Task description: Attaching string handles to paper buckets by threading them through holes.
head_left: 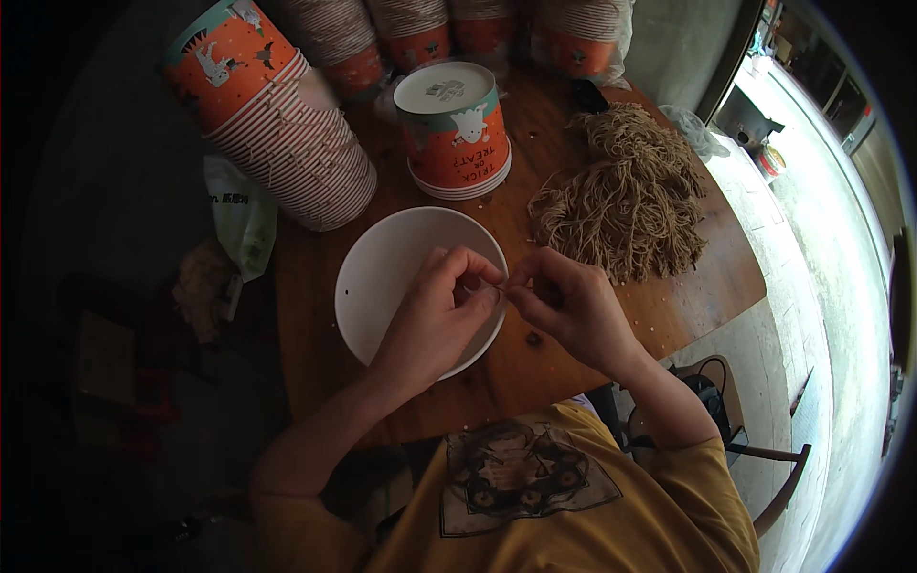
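At the centre of a round wooden table (688, 286), a person in a yellow shirt (592, 516) works with both hands over an upright white paper bucket (382, 277), its open mouth facing the camera. The left hand (435, 315) lies across the bucket's rim at about 4 o'clock, fingers curled and thumb and forefinger pinched on the edge. The right hand (568, 306), just beside the bucket at 3 o'clock, is closed to a pinch on the end of a thin strand of twine (504, 286), which runs to the left fingertips; the two hands nearly touch. A small hole (351, 287) shows in the bucket's wall at 9 o'clock.

A heap of cut tan twine (621, 201) lies at 2 o'clock from the bucket, well apart from the hands. At 12 o'clock stands an upside-down short stack of orange printed buckets (454, 134). A long stack of orange buckets (277, 124) lies tilted at 11 o'clock, with further stacks (420, 33) along the far edge of the table.
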